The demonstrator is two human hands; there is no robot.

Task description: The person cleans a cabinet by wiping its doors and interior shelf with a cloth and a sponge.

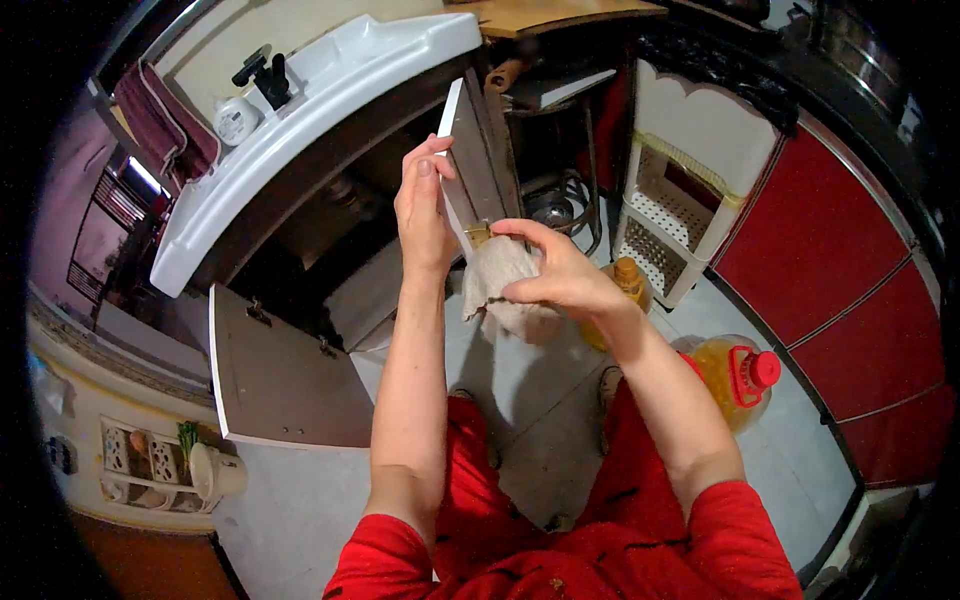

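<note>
Grasps the edge of the open white cabinet door (474, 150) in the fingers of the left hand (425, 215). Pinches a beige cloth (512, 290) in the right hand (572, 282), just beside the door's lower part, near what looks like a brass hinge (478, 235). Has a red-capped jug (733, 385) on the floor (540, 385) to the right, with a white rack (652, 225) farther off.
</note>
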